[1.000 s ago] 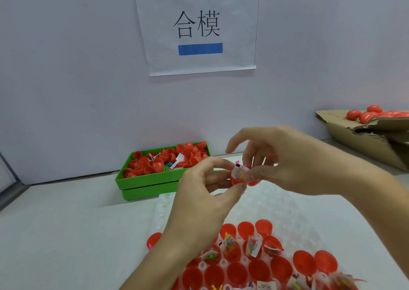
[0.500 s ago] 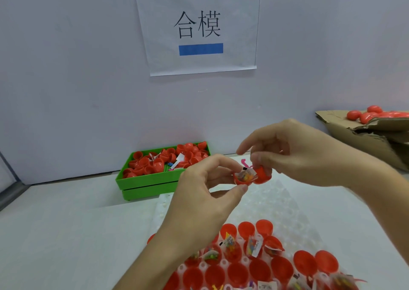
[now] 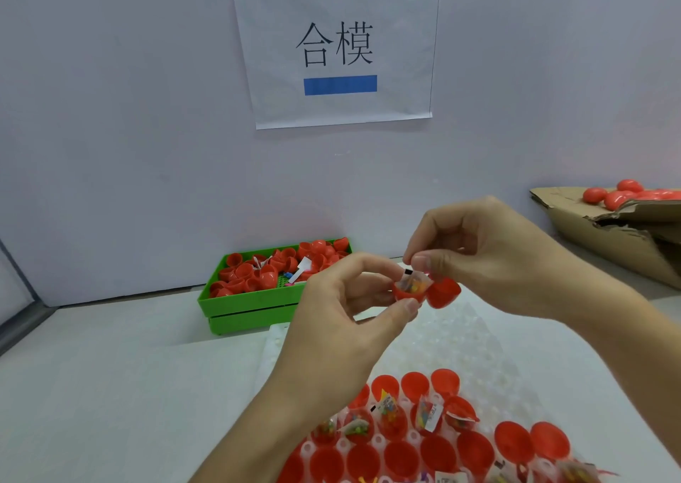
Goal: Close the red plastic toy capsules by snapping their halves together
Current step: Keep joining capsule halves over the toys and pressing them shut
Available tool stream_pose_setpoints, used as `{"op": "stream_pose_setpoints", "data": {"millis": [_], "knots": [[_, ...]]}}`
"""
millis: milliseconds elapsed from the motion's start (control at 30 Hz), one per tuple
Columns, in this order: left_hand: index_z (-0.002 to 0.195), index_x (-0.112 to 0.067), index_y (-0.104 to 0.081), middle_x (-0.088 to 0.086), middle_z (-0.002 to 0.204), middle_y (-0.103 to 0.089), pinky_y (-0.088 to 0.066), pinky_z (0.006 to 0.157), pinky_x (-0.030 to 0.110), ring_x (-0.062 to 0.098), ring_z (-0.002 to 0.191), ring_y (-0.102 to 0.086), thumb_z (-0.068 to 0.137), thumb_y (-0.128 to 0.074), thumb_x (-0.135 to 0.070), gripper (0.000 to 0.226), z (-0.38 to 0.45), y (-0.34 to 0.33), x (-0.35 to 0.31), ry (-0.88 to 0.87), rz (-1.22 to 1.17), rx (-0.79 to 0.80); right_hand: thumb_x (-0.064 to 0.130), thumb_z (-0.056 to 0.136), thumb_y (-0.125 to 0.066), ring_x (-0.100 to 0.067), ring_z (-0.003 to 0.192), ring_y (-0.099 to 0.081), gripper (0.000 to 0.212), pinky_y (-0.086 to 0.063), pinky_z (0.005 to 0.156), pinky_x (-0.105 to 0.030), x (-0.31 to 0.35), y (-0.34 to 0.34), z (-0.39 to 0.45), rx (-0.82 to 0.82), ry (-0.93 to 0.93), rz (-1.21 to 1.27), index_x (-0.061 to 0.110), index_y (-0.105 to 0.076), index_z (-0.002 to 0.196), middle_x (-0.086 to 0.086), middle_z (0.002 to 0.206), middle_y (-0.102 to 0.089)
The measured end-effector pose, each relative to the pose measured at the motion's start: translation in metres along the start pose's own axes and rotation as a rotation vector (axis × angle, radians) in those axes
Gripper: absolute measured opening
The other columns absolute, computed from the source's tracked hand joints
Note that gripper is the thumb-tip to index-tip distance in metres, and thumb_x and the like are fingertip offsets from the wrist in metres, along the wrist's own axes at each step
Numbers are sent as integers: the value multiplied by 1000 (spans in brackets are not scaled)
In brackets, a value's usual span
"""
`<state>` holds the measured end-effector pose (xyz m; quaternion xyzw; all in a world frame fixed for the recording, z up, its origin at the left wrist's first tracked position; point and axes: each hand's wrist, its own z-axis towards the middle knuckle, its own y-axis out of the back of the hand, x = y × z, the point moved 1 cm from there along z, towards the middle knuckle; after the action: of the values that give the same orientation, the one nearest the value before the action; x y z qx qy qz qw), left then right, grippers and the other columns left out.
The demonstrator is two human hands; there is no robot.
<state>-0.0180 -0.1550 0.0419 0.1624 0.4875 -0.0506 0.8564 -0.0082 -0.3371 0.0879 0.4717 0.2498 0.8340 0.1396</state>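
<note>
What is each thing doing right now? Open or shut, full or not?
held capsule: open, toy packet inside
left hand: pinches filled half
right hand: pinches packet top
green tray: holds loose red halves
white tray: front rows filled
cardboard box: torn, holds closed capsules

Paper sign (image 3: 337, 47) on wall; torn cardboard box (image 3: 622, 239) far right.

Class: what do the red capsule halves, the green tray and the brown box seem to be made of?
Red capsule halves: glossy plastic, smooth with a sheen. Green tray: probably rigid moulded plastic, even colour. Brown box: matte cardboard, torn and creased edges.
</note>
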Motion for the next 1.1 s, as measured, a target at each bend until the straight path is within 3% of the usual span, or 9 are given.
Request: {"op": "stream_pose_setpoints", "data": {"millis": [200,267,367,433,500,567,733,933,1100], "knots": [[97,-16,-69,1,91,-77,-59,87,39,19,89,-74,85,-75,-10,15,0,0,3,22,-76,-2,6,90,-68,-30,60,-70,17,-57,58,-36,-3,-2,2,15,-37,88,13,-74,75,-13,68,-72],[97,-16,-69,1,92,-77,-59,87,37,19,90,-74,85,-74,-9,15,1,-1,4,31,-83,-6,9,92,-66,-23,63,-70,17,-57,62,-36,-5,0,3,18,-29,51,15,-78,81,-9,71,-73],[96,-16,-69,1,91,-77,-59,84,30,19,90,-74,86,-73,-6,15,1,1,5,36,-115,-25,14,95,-62,-7,70,-68,19,-51,67,-24,-6,7,1,9,-2,-27,25,-79,95,3,78,-75],[96,-16,-69,1,91,-77,-59,82,27,18,90,-75,85,-73,-6,15,2,2,5,34,-123,-35,25,90,-70,-11,78,-72,18,-55,74,-27,-5,12,-1,30,11,30,28,-76,107,2,85,-74],[96,-16,-69,1,92,-77,-59,82,27,18,89,-75,85,-73,-6,16,2,3,4,31,-118,-37,37,77,-78,-21,79,-73,36,-59,77,-35,-4,16,-3,76,44,74,26,-74,112,-1,90,-71],[96,-17,-69,2,91,-77,-59,82,28,19,89,-75,85,-73,-4,17,2,3,3,32,-106,-31,32,72,-81,-23,79,-72,37,-60,73,-40,-2,14,-4,109,87,66,23,-76,108,1,92,-71],[97,-19,-69,-3,89,-77,-59,86,32,14,88,-74,86,-73,-7,17,1,1,3,8,15,-12,16,76,-81,-18,72,-72,14,-61,64,-34,0,3,-1,50,146,-75,24,-81,87,11,85,-73],[97,-21,-68,-9,89,-75,-54,74,12,5,88,-72,81,-79,-17,20,0,-1,0,-50,75,-92,20,76,-79,-18,66,-73,10,-61,61,-36,0,-2,-1,-18,173,-35,24,-81,85,10,78,-75],[102,-25,-64,-9,92,-77,-60,82,37,11,89,-74,76,-74,-34,30,1,0,-2,-28,18,-124,16,78,-78,-22,67,-73,19,-62,64,-37,2,-4,-1,-37,195,20,27,-79,94,9,79,-76]]}}
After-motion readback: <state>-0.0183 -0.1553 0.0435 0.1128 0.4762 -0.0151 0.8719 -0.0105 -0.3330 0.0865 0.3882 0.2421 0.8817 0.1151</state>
